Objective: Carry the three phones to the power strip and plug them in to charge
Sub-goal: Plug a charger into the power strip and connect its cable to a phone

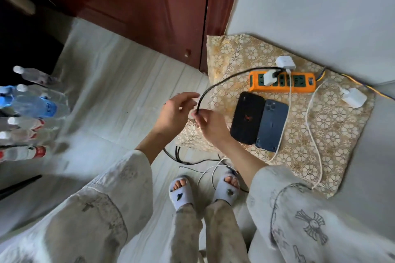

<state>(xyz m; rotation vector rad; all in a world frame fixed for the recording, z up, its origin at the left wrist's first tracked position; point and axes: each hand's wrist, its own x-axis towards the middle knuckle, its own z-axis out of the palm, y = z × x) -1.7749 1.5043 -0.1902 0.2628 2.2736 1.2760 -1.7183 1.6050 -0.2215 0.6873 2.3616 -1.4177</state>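
two phones, a black phone [248,117] and a blue phone [271,125], lie touching on the patterned mat [333,134], just beside the orange power strip [282,82]; a third is not visible. right hand [208,125] pinches the black cable [222,81]; left hand [174,111] looks loosely curled, its grip unclear. tugging the cable could likely drag the strip or unseat its charger [269,77].
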